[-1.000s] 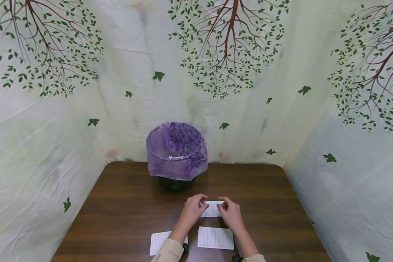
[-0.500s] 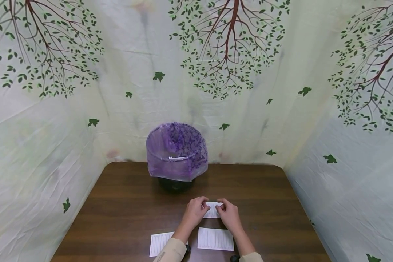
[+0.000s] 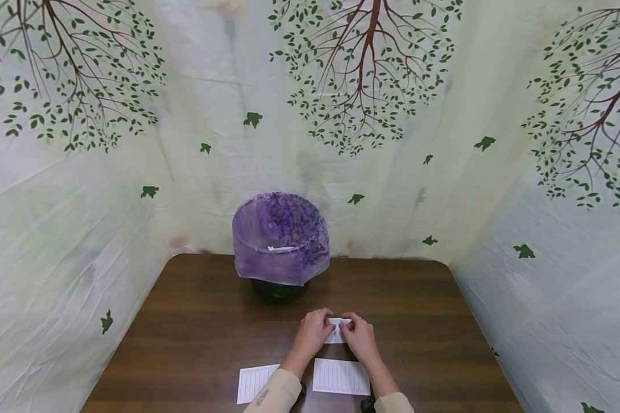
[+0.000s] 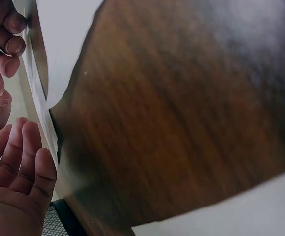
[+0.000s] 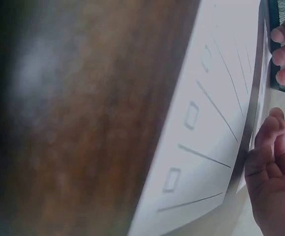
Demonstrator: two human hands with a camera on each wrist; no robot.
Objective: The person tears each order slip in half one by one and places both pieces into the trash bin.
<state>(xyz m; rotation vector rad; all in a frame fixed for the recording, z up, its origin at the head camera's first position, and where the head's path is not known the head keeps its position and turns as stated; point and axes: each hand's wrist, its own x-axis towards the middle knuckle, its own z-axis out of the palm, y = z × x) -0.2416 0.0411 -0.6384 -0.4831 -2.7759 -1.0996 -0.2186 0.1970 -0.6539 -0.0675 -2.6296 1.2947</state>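
Observation:
A small white lined paper sheet [image 3: 334, 337] is held between both hands just above the wooden table. My left hand [image 3: 312, 332] pinches its left part between thumb and fingers. On the other side my right hand [image 3: 360, 338] pinches it the same way, the fingertips of both hands close together. In the left wrist view the fingers of the left hand [image 4: 21, 182] are bent at the paper's edge. Nearer the person lie two similar lined sheets, one in the middle [image 3: 341, 377] and one at the left [image 3: 255, 383], the latter partly hidden by the left sleeve.
A dark bin lined with a purple bag [image 3: 281, 258] stands at the table's back, left of centre. The brown table [image 3: 196, 332] is enclosed by pale cloth walls [image 3: 196, 201] printed with trees and leaves. Dark wrist bands [image 3: 368, 406] show below the hands.
My left hand has moved a little to the right, toward the right hand, which has shifted slightly inward. Less of the held sheet shows between them. The loose sheets and bin stay put.

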